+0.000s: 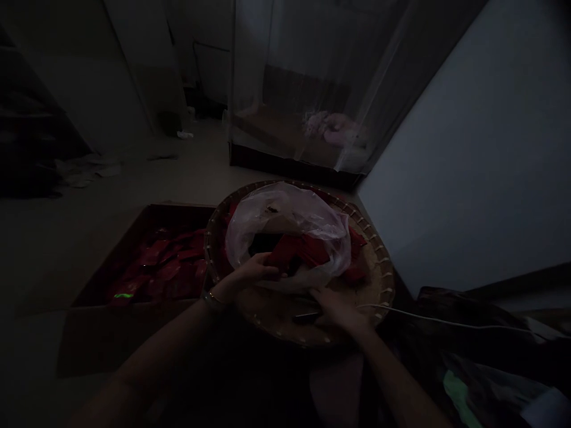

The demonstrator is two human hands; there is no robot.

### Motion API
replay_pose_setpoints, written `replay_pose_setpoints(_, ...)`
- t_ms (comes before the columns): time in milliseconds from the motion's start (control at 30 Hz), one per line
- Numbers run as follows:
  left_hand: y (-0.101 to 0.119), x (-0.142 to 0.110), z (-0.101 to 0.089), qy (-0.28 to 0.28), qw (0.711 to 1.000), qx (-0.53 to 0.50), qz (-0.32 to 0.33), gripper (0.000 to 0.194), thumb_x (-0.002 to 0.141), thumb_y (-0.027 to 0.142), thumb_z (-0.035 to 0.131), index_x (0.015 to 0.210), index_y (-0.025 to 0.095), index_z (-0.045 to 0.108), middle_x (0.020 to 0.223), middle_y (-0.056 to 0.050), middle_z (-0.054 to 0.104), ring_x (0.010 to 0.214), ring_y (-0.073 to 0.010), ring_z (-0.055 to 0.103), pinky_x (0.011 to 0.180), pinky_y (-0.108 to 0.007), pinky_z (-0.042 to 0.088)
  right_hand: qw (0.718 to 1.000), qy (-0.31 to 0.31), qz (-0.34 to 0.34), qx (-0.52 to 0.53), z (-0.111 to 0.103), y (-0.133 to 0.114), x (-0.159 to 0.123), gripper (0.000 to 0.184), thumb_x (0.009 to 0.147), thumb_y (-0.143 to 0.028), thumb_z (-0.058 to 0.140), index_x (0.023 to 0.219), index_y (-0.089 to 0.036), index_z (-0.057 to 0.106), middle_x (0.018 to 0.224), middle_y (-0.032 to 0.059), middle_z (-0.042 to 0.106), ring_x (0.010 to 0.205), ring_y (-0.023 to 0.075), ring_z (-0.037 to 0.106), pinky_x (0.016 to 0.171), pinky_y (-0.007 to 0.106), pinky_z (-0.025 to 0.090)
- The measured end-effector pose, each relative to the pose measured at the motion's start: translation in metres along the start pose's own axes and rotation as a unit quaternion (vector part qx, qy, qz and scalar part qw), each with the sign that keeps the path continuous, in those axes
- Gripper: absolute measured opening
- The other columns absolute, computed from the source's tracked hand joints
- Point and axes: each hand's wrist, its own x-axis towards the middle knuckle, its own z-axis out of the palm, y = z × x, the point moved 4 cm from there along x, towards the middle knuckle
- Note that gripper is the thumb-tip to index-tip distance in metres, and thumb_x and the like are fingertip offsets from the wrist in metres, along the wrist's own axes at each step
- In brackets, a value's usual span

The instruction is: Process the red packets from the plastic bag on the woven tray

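A round woven tray [387, 279] with a bound rim lies in front of me. On it stands a clear plastic bag [285, 196] with its mouth wide, with red packets [312, 249] inside. My left hand [254, 270] reaches over the bag's near left side, its fingers closed on a red packet [281, 255]. At the near edge of the bag, my right hand [336, 306] has its fingers bent against the plastic; dim light blurs their exact grip. A slim dark object [307, 318] shows just below those fingers, partly hidden by them.
A cardboard box [84, 291] full of red packets is left of the tray. A white cable [428, 319] runs from the tray to the right. Behind stands a clear-sheeted frame [289, 157] with pink cloth [339, 128] inside. A pale wall [473, 166] rises at right.
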Motion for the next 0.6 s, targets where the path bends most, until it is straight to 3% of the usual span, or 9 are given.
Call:
replay_pose_setpoints(100,0.003,-0.003,0.003,-0.031,0.999,-0.039,0.0,0.051,0.057,0.015,0.079,0.104,0.011,0.06,0.101,-0.014,0.068,0.086,-0.0226,0.067,0.076,-0.03,0.051,1.0,0.009,-0.01,0.014,0.014,-0.005,-0.005,0.055,0.062,-0.018,0.071,0.116,-0.018,0.059,0.12,0.0129,0.059,0.108,0.0268,0.056,0.091,0.037,0.042)
replay_pose_setpoints(167,0.004,-0.006,0.002,-0.045,0.998,-0.034,0.007,0.047,0.058,0.013,0.078,0.103,0.011,0.061,0.1,-0.014,0.068,0.087,-0.0215,0.067,0.078,-0.029,0.05,0.998,0.018,-0.027,0.059,0.011,-0.004,-0.003,0.052,0.065,-0.021,0.07,0.116,-0.019,0.06,0.118,0.0123,0.061,0.107,0.0268,0.057,0.092,0.038,0.042)
replay_pose_setpoints(300,0.005,-0.012,0.002,-0.058,0.998,-0.004,0.02,0.043,0.064,0.013,0.075,0.105,0.011,0.062,0.103,-0.014,0.067,0.089,-0.0201,0.066,0.08,-0.028,0.048,0.982,0.08,-0.034,0.165,-0.02,0.01,-0.001,0.05,0.069,-0.032,0.068,0.116,-0.018,0.06,0.115,0.0113,0.063,0.106,0.0282,0.058,0.093,0.043,0.043)
replay_pose_setpoints(400,0.0,-0.011,0.007,-0.064,0.998,0.002,0.018,0.046,0.063,0.015,0.075,0.108,0.011,0.061,0.104,-0.015,0.066,0.09,-0.0211,0.065,0.081,-0.03,0.048,0.966,0.136,0.011,0.219,-0.049,0.019,0.0,0.052,0.07,-0.038,0.066,0.118,-0.018,0.059,0.118,0.0095,0.062,0.108,0.0271,0.058,0.095,0.043,0.043)
replay_pose_setpoints(500,-0.008,-0.007,0.017,-0.081,0.997,-0.01,0.011,0.053,0.062,0.016,0.077,0.112,0.012,0.059,0.105,-0.014,0.066,0.09,-0.022,0.065,0.081,-0.032,0.048,0.952,0.175,0.057,0.247,-0.066,0.012,0.007,0.054,0.067,-0.042,0.067,0.115,-0.017,0.061,0.113,0.0089,0.065,0.103,0.026,0.06,0.09,0.039,0.046)
replay_pose_setpoints(600,-0.014,-0.006,0.027,-0.103,0.994,0.028,0.019,0.05,0.064,0.02,0.076,0.11,0.011,0.061,0.1,-0.013,0.068,0.086,-0.0205,0.065,0.078,-0.03,0.048,0.941,0.196,0.055,0.269,-0.073,-0.004,0.019,0.052,0.067,-0.042,0.067,0.111,-0.014,0.064,0.101,0.009,0.069,0.093,0.0244,0.063,0.08,0.035,0.05)
